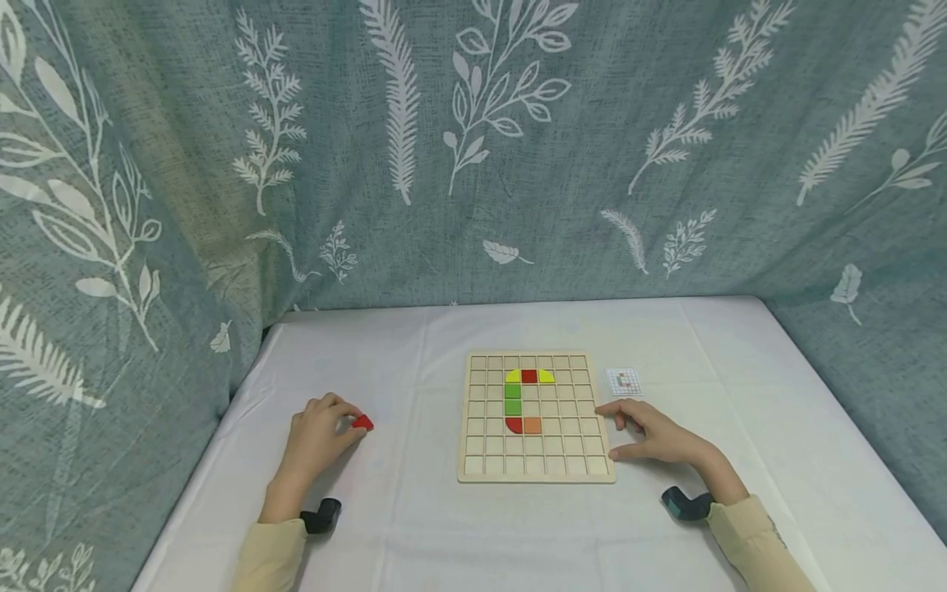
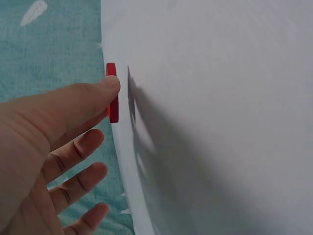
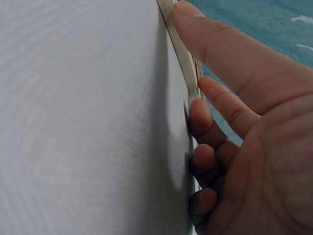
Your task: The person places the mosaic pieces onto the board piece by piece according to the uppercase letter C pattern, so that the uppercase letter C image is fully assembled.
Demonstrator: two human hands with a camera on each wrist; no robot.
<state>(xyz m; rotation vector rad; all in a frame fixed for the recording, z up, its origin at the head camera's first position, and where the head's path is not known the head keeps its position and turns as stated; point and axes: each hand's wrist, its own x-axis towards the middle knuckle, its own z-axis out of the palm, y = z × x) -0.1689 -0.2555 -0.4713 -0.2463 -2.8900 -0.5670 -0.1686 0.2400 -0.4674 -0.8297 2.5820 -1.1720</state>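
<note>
Left of the board, my left hand [image 1: 320, 437] pinches a small red tile [image 1: 362, 422] between thumb and fingers. In the left wrist view the red tile [image 2: 113, 105] stands edge-on beyond the thumb tip, above its shadow on the cloth. A square wooden grid board [image 1: 484, 467] lies mid-table. Its cells hold yellow rounded tiles [image 1: 546, 376], a dark red square [image 1: 528, 376], green squares [image 1: 513, 399], a red rounded tile [image 1: 514, 425] and an orange square [image 1: 532, 425]. My right hand [image 1: 658, 434] rests thumb and fingertips at the board's right edge [image 3: 181, 44].
A small card [image 1: 624, 381] printed with a grid and a coloured pattern lies right of the board. White cloth [image 1: 414, 526] covers the table. A teal leaf-patterned curtain [image 1: 444, 230] hangs behind and at both sides. Each wrist wears a black camera [image 1: 686, 504].
</note>
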